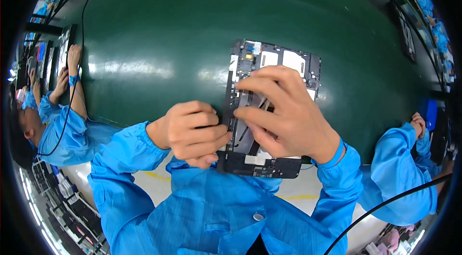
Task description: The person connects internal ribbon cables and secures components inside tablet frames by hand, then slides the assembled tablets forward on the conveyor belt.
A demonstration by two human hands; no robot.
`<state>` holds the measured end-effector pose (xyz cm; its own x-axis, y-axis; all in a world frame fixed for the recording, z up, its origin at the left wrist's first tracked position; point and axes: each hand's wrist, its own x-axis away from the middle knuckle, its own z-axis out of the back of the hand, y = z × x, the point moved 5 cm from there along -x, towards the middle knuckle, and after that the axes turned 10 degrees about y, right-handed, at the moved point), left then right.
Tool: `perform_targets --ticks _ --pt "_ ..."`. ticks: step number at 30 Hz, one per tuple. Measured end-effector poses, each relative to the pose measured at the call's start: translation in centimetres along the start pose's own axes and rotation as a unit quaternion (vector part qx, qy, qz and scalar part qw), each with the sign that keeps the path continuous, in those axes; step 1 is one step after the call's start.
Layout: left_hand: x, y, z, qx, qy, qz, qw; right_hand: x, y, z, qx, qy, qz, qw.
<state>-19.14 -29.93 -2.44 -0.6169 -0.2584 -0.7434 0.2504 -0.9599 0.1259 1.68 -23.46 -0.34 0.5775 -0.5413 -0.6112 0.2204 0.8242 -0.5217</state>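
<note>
A tablet-like device (262, 171) lies on the green table with its inner boards, white labels and dark cables exposed. Its near edge reaches the table's front edge. My left hand (195, 132) is closed, fingers curled together, beside the device's left edge, with fingertips at that edge. Whatever it may hold is hidden. Over the middle of the device, my right hand (288, 118) has its fingers spread and bent. Two of its fingertips come down at the strip of small parts along the left side. Nothing shows between these fingers.
The green table (159, 29) spreads around the device. A black cable (84, 14) hangs at the left, and another (385, 204) crosses the lower right. Co-workers in blue sit at both sides, a hand (74, 55) at the left and clasped hands (417, 122) at the right.
</note>
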Motion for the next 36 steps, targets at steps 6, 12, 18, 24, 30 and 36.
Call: perform_targets --ticks 6,12,18,24,30,36 --pt "1.5 0.0 0.2 0.029 0.027 0.050 0.998 -0.1 -0.5 -3.4 -0.054 -0.082 -0.022 0.995" --pt "2.0 -0.1 0.4 0.042 0.035 0.057 0.997 -1.1 -1.6 -4.6 0.002 -0.136 -0.026 0.990" --pt "1.1 0.4 0.9 0.041 0.040 0.036 0.998 -1.1 -2.9 -5.1 0.037 -0.133 -0.021 0.990" --pt "0.7 0.2 0.8 0.053 0.027 -0.025 0.998 -0.9 -2.4 -3.6 0.055 -0.132 -0.008 0.990" --pt "0.9 -1.3 -0.2 0.071 0.019 -0.031 0.997 0.0 -1.0 -3.3 0.054 -0.103 0.028 0.993" --pt "1.1 -1.9 -0.5 0.071 0.004 -0.041 0.997 -0.1 0.9 -3.5 0.057 -0.084 -0.001 0.995"
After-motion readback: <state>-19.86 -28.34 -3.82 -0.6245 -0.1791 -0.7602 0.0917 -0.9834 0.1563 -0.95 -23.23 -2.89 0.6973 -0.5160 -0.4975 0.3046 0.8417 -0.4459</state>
